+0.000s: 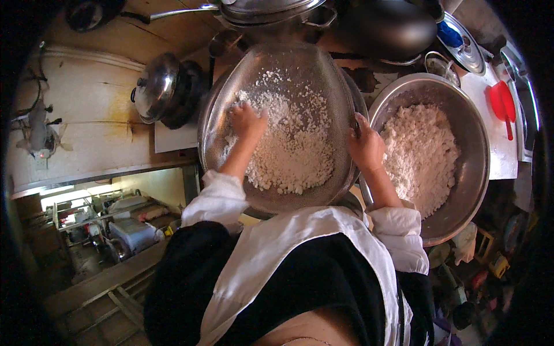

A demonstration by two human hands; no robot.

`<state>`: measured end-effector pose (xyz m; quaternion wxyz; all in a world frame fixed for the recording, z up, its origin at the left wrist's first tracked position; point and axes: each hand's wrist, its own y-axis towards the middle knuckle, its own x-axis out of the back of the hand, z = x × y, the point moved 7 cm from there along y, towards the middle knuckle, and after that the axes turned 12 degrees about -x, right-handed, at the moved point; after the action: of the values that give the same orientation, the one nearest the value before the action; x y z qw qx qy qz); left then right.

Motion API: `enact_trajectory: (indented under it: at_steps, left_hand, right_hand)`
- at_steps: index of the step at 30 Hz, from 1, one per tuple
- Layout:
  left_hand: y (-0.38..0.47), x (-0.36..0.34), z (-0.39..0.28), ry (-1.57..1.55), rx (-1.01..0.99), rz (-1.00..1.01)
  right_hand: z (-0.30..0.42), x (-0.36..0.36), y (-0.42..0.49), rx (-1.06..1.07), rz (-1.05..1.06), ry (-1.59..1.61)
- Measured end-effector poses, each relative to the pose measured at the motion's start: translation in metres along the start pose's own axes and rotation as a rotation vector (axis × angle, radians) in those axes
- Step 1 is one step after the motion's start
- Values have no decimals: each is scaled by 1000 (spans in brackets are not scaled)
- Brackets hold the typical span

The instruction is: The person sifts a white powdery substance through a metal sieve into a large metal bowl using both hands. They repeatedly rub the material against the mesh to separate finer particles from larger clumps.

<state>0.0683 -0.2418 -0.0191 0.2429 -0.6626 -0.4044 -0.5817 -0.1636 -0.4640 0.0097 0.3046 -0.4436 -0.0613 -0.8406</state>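
Note:
A large round metal mesh sieve [298,65] lies in front of me, over a wide metal vessel whose rim shows only in part. White crumbly flour-like lumps [290,160] cover much of the mesh. My left hand [250,123] rests in these crumbs at the left side, thumb apart from the fingers; the fingertips are partly hidden. With its fingers over the sieve's right rim, my right hand [367,146] grips the edge. To the right stands a big steel basin [469,173], holding a heap of similar white crumbs [422,155].
Behind the sieve stands a large lidded metal pot [272,15]. A lidded pot [158,86] is at the left near the wall. A red plastic scoop [502,101] lies right of the basin, near a metal lid [463,41] with blue cloth or plastic on it.

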Motion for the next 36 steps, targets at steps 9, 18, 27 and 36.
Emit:
enact_trajectory:
  at_steps: [9,18,27,36]
  left_hand:
    - [-17,-57,-90,-682,-250,111]
    - [28,-29,-17,-187,112,155]
    - [-38,24,21,-63,18,184]
    - [-53,-51,-34,-448,92,344]
  right_hand:
    - [-10,1,2,-32,37,18]
    - [6,3,-4,19,5,-8]
    - [-9,0,-2,28,20,65]
    - [4,0,0,100,-11,38]
